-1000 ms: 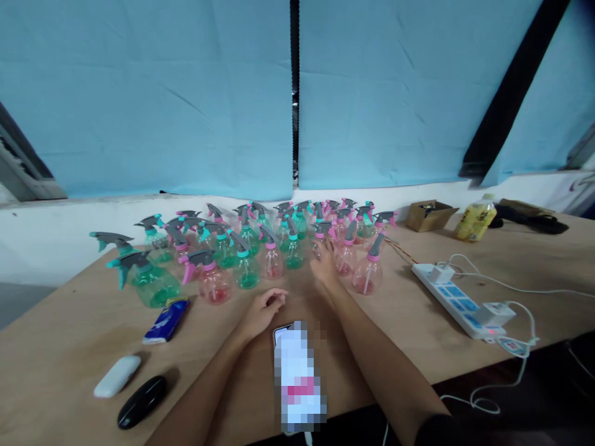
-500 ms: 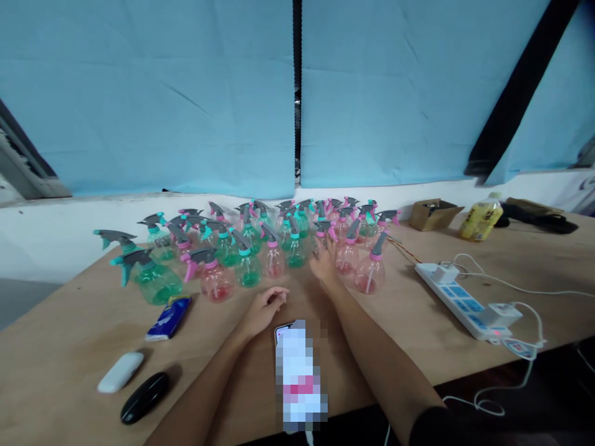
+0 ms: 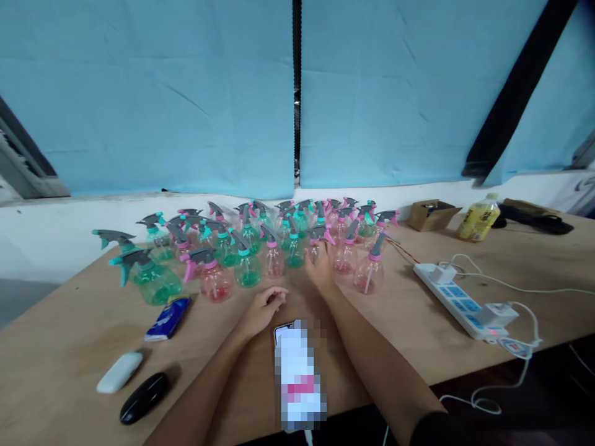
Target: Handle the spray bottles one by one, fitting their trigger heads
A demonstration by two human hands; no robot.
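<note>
Several small clear spray bottles [image 3: 246, 260] with grey triggers, tinted pink or green, stand in a cluster at the back of the wooden table [image 3: 83, 334]. My right hand [image 3: 320, 267] reaches into the cluster and curls around a pink-collared spray bottle [image 3: 318, 244]; I cannot see how firmly it grips. My left hand [image 3: 264, 307] rests on the table in a loose curl, holding nothing that I can see, just above a phone [image 3: 297, 371] lying flat in front of me.
A blue tissue pack [image 3: 167, 317], a white case [image 3: 119, 372] and a black case [image 3: 142, 398] lie at the front left. A white power strip [image 3: 460, 301] with chargers and cables runs along the right. A cardboard box [image 3: 430, 214] and a yellow drink bottle [image 3: 477, 218] stand at the back right.
My right hand has drawn slightly left and closed around a pink-collared bottle in the cluster. My left hand has stayed where it was.
</note>
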